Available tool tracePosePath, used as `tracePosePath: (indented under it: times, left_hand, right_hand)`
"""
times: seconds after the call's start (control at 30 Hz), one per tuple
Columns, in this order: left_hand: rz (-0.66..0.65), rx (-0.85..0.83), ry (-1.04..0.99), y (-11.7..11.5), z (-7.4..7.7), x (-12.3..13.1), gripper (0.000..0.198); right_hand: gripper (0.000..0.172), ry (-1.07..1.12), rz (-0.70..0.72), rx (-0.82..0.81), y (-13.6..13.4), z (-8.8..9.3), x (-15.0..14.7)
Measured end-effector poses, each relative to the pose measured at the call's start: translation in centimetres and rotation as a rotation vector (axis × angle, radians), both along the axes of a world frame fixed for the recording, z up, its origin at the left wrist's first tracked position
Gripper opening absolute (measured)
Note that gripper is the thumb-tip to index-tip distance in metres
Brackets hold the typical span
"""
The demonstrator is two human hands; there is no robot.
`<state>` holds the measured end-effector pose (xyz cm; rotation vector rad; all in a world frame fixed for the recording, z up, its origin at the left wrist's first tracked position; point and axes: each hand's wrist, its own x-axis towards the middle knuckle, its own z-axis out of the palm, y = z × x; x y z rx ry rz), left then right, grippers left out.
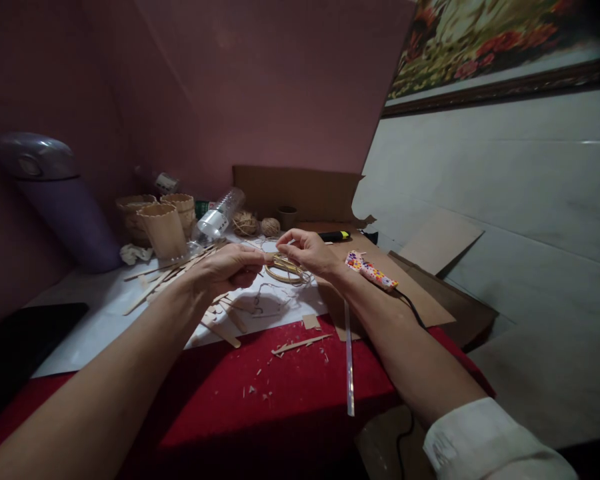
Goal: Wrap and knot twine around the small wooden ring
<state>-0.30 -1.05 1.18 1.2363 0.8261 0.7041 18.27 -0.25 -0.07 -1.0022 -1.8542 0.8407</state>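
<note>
My left hand [237,265] is closed in a pinch near the middle of the table, with a small tan piece [269,258] at its fingertips. Close beside it, my right hand [307,252] pinches thumb to fingers; whatever lies between them is too small to make out. Just under the fingertips is a round, ring-like tan item [286,277] with loose strands around it. Loose craft sticks [223,331] are scattered below my left hand. A flower-patterned glue gun [371,271] lies beside my right wrist, and a clear glue stick [349,363] hangs over the red cloth.
Wooden-stick cups [163,231], a clear plastic bottle [221,215], twine balls [245,224] and a small dark pot [287,217] stand at the back. A purple flask [67,200] leans at left. A black-and-yellow cutter [335,236] lies on cardboard [420,297]. Wood scraps litter the red cloth [220,407].
</note>
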Motion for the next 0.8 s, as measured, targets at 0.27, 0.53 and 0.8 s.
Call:
tracePosePath:
  times: [0.27,0.53,0.8]
  left_hand:
    - [0.158,0.030,-0.126,0.5,0.2,-0.3,0.026]
    - [0.177,0.116,-0.145,0.5,0.1,-0.2,0.029]
    - [0.260,0.122,-0.162,0.0,0.3,0.2,0.023]
  right_hand:
    - [0.011,-0.145,-0.368,0.513,-1.3,0.3,-0.7]
    - [0.010,-0.105,-0.299,0.367,-2.2,-0.2,-2.5]
    - [0.009,-0.125,-0.234,0.359,-2.4,-0.1,-2.5]
